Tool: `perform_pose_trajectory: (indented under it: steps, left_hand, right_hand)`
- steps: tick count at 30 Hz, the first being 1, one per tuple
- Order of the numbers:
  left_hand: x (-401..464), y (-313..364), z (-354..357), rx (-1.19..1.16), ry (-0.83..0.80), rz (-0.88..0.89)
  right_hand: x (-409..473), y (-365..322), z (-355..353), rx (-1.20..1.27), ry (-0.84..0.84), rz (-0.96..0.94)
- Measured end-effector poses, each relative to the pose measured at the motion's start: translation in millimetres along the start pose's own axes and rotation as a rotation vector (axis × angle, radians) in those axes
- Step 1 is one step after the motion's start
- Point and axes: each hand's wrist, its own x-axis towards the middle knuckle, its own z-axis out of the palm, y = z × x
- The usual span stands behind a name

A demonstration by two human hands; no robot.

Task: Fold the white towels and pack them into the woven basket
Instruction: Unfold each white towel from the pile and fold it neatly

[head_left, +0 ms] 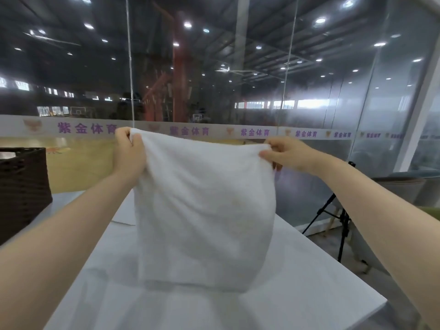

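You see round ceiling lamps (187, 25) glaring off the glass wall (309, 79), haze whitening its right side, soft overall blur, wide-angle bending at the edges, and faint shadows on the table (297, 270).

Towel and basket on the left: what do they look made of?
White towel: soft terry-like cloth, matte and fuzzy; it drapes and creases under the left hand and right hand grip. Dark brown woven basket: wicker or synthetic rattan, judging by its ribbed rows of weave; which one is unclear.
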Motion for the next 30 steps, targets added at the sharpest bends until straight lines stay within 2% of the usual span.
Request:
perform_pose_trajectory:
  steps: [5, 8, 11, 13, 15, 17, 20, 23, 26, 28, 30]
  left_hand:
    - [6, -1, -4, 0.081, -0.103, 0.013]
    - [14, -1, -9, 0.157, -0.18, 0.024]
    - [24, -2, -12, 0.335, -0.244, 0.037]
    - [34, -6, -9, 0.393, -0.28, -0.008]
    - [44, -14, -2, 0.291, -0.327, -0.118]
    - [51, -22, 8, 0.073, -0.337, -0.276]
    - [54, -30, 24, -0.028, -0.319, -0.391]
    - [59, -39, 36, -0.079, -0.375, -0.432]
    - [62, -40, 46, -0.128, -0.313, -0.359]
    - [58, -33, 51, -0.203, -0.181, -0.223]
    - [49, -25, 49, -0.268, -0.13, -0.071]
  right_hand:
    - [0, -1, -7, 0.239, 0.165, 0.002]
    - [-3, 1, -13, 0.269, 0.108, 0.013]
    - [1, 8, -16, 0.218, 0.061, 0.091]
    - [10, 13, -15, 0.289, 0.056, 0.163]
    - [17, 17, -9, 0.457, 0.011, 0.241]
    - [28, 24, 0, 0.595, -0.023, 0.284]
    - [48, 40, 16, 0.576, 0.044, 0.249]
    - [61, 52, 29, 0.489, 0.143, 0.211]
    - [69, 65, 39, 0.505, 0.211, 0.171]
    - [68, 74, 41, 0.47, 0.319, 0.066]
    - [56, 77, 42, 0.531, 0.416, -0.046]
